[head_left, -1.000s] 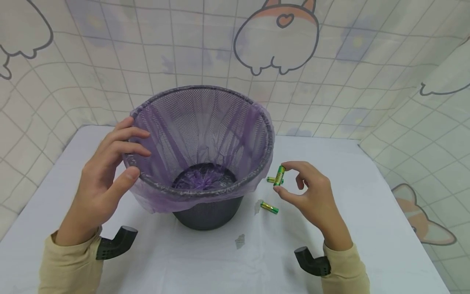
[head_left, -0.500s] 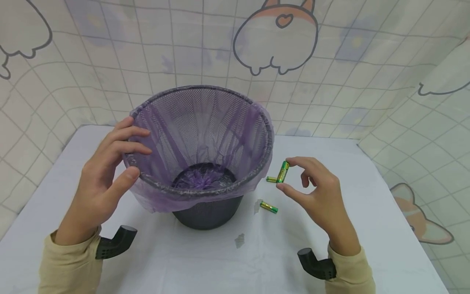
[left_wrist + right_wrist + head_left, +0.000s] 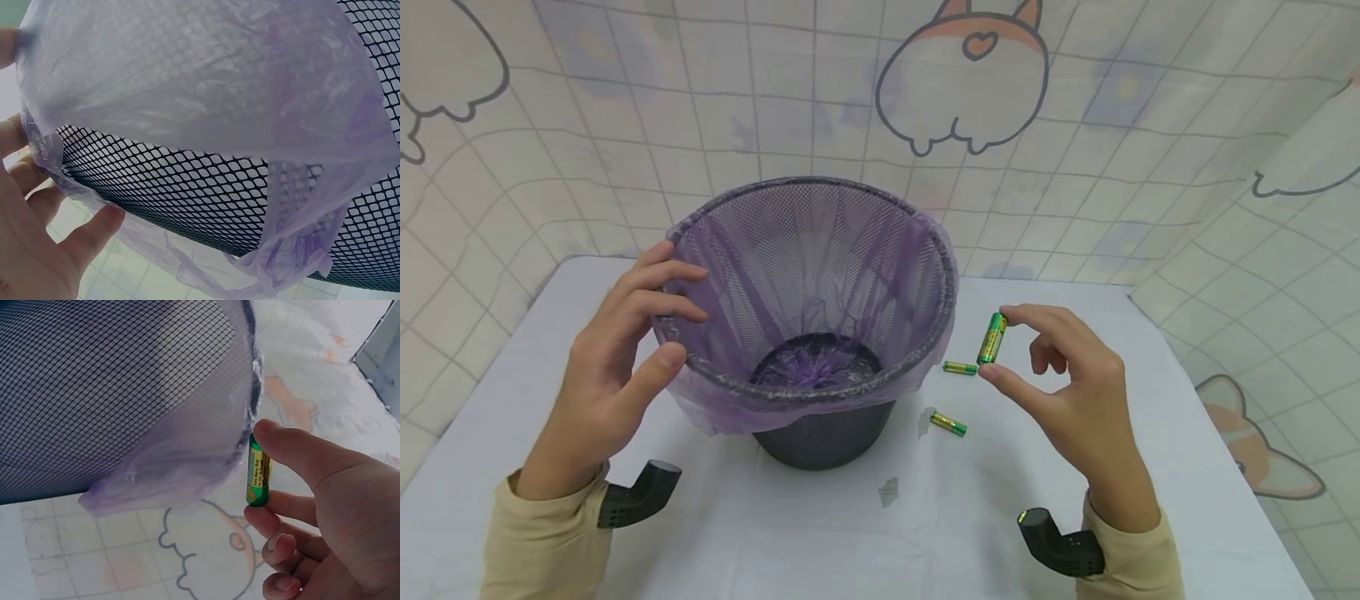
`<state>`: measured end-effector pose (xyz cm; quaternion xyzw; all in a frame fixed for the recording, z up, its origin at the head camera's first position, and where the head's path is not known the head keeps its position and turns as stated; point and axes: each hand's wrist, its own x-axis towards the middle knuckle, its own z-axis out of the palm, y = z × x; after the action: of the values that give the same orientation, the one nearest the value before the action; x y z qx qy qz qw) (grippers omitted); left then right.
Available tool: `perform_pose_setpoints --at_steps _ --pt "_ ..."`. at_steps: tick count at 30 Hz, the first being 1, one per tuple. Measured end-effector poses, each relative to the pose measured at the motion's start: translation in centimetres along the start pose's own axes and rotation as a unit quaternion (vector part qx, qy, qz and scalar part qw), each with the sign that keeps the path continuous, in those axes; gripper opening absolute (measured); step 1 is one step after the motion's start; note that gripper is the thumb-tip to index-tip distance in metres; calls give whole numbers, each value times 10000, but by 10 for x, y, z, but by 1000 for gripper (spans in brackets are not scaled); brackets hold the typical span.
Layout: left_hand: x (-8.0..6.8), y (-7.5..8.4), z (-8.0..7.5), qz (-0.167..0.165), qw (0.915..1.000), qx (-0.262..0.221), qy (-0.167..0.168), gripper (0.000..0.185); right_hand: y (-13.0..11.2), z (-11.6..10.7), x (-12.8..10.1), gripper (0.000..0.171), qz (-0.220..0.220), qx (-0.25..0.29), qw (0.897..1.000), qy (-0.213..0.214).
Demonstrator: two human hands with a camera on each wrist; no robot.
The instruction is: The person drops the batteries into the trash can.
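Note:
A black mesh wastebasket (image 3: 823, 437) with a purple bag (image 3: 730, 408) folded over its rim stands on the table. My left hand (image 3: 602, 375) grips its left rim, fingers inside and thumb at the front edge; the left wrist view shows the bag draped over the mesh (image 3: 187, 181). Right of the basket, my right hand (image 3: 1067, 392) pinches a green and gold battery (image 3: 992, 338) by its two ends, between thumb and forefinger. The right wrist view shows the battery (image 3: 257, 470) beside the bag-lined rim. Two similar batteries lie on the table, one farther back (image 3: 959, 367) and one nearer (image 3: 948, 423).
Small grey patches (image 3: 889, 492) mark the white table (image 3: 820, 542) in front of the basket. Behind and at both sides hangs a checked cloth (image 3: 1075, 167) with cartoon dogs. Each wrist carries a black camera mount (image 3: 1060, 546).
My right hand has moved right and slightly up with the battery, away from the basket, uncovering more of the far battery. The left hand holds its place on the rim.

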<state>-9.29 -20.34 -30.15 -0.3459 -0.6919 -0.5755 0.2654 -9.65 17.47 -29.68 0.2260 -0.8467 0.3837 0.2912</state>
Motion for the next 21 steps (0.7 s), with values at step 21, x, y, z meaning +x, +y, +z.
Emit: perform_pose_setpoints --at_steps 21 --pt "7 13 -5 133 9894 1275 -687 50 -15 -4 14 55 -261 175 9995 43"
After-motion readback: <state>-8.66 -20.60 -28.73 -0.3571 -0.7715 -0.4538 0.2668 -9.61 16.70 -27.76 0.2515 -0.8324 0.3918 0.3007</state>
